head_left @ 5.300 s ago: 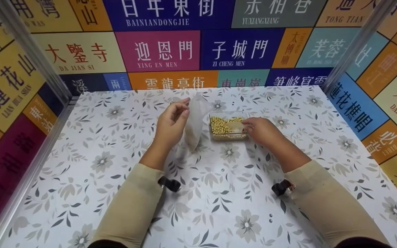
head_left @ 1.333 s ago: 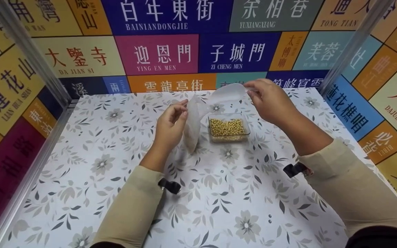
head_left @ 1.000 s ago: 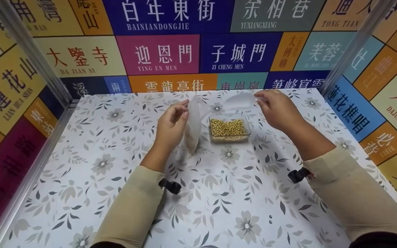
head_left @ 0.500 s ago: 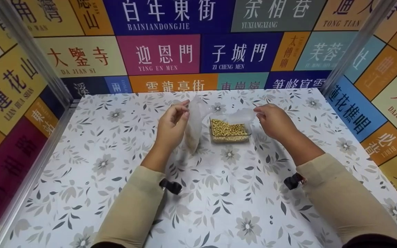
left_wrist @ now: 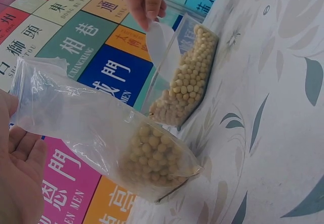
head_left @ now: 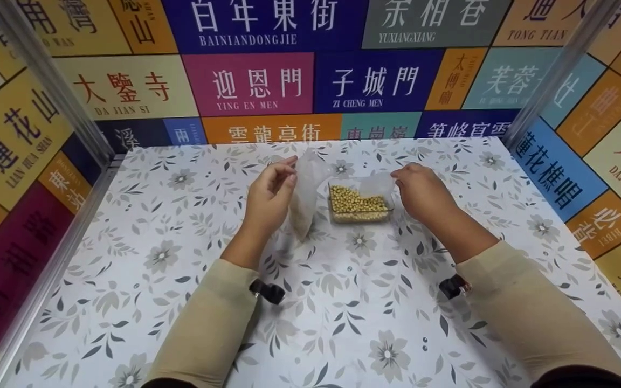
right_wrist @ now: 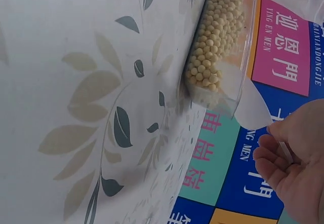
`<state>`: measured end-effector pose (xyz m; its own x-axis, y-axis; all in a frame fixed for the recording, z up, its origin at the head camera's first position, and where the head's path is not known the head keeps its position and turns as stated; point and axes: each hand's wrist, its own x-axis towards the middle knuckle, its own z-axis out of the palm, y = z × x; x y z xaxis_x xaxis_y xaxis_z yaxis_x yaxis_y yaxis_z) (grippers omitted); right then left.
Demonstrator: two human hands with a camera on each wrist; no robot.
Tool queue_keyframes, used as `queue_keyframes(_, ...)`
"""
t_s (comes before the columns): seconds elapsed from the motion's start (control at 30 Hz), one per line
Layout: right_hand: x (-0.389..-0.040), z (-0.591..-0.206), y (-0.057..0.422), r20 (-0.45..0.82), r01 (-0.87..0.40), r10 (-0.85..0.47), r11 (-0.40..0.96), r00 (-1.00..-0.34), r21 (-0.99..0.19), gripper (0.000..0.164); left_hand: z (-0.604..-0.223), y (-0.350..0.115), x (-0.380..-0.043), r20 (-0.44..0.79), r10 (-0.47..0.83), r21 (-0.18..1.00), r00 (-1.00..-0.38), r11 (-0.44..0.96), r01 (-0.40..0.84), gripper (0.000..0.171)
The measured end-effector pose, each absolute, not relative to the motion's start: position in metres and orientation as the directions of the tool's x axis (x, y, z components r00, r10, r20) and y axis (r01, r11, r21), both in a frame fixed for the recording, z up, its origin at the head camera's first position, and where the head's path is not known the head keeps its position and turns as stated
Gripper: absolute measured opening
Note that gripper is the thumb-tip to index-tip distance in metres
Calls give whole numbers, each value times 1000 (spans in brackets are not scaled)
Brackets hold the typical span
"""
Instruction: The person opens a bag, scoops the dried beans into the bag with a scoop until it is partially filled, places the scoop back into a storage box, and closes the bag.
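My left hand point(head_left: 268, 195) grips the upper edge of a clear plastic bag point(head_left: 303, 202) that stands upright on the table. In the left wrist view, soybeans point(left_wrist: 152, 155) fill the bag's lower part. Just right of the bag sits a clear rectangular container point(head_left: 361, 219) with soybeans point(head_left: 349, 199) in it. My right hand point(head_left: 425, 193) pinches the thin handle of a translucent white scoop point(head_left: 377, 185). The scoop's blade reaches over the container's far rim, and its tip lies against the beans in the right wrist view.
The table point(head_left: 321, 323) wears a white cloth printed with grey flowers and leaves. Panels with Chinese lettering point(head_left: 259, 83) rise behind it and along both sides. Metal posts point(head_left: 553, 70) stand at the back corners.
The scoop was in the container 5.3 s ago, then raised beside the bag's mouth. My right hand has since brought it rightward and down into the container. My left hand stays put.
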<state>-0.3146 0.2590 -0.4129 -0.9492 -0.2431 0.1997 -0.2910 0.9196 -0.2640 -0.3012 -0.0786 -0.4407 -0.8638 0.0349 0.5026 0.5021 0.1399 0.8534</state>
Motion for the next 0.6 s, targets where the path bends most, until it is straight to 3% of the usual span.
queue_keyframes(0.6,-325,-422,260,-48,-185,-224,890,-973,-416,40,-442,-78,-302,495,25,864,-869,90,495,12)
